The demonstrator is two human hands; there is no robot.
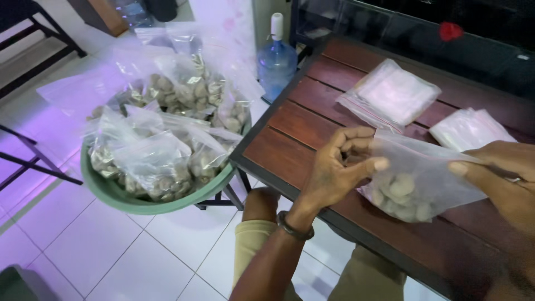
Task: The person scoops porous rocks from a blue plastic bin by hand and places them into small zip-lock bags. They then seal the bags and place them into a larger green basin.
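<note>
Both hands are on one clear bag (415, 184) of pale round lumps, held just over the near edge of the dark wood table (290, 134). The left hand (334, 173) pinches the bag's top left corner, thumb against curled fingers, and the right hand (501, 173) grips the top right edge the same way, fingers closed on plastic. Two stacks of empty bags (390, 95) lie further back on the table, and left of the table sits a green bowl (139, 203) heaped with filled bags (161, 128)

A white tiled floor (111, 251) caught purplish light; a dark-framed wooden slat table (312, 117) stood beside a black chair (33, 28).
</note>
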